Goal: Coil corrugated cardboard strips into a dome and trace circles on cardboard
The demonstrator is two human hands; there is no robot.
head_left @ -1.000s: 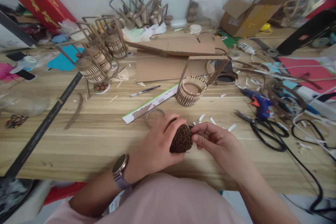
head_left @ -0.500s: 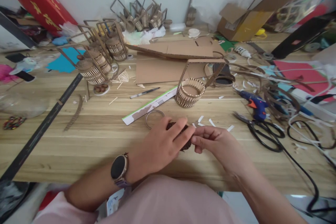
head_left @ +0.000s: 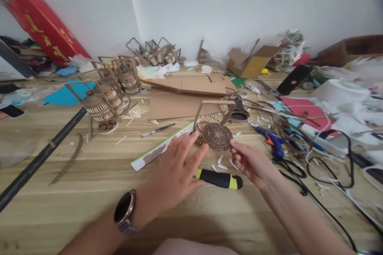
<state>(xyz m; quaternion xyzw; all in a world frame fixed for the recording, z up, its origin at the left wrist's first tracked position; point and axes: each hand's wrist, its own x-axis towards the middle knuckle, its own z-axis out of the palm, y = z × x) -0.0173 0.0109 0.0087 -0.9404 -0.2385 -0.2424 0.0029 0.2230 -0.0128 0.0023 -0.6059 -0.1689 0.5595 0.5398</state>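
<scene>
Pinching coiled cardboard disc [head_left: 217,136] at 4 o'clock rim with right hand [head_left: 253,161], likely to show its face; spreading left hand [head_left: 176,175] fingers [head_left: 191,148] at 8 o'clock.

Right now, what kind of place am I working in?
Likely a craft workbench for cardboard models: a coiled cardboard disc, a blue glue gun and finished slatted baskets on the cluttered wooden table.
</scene>
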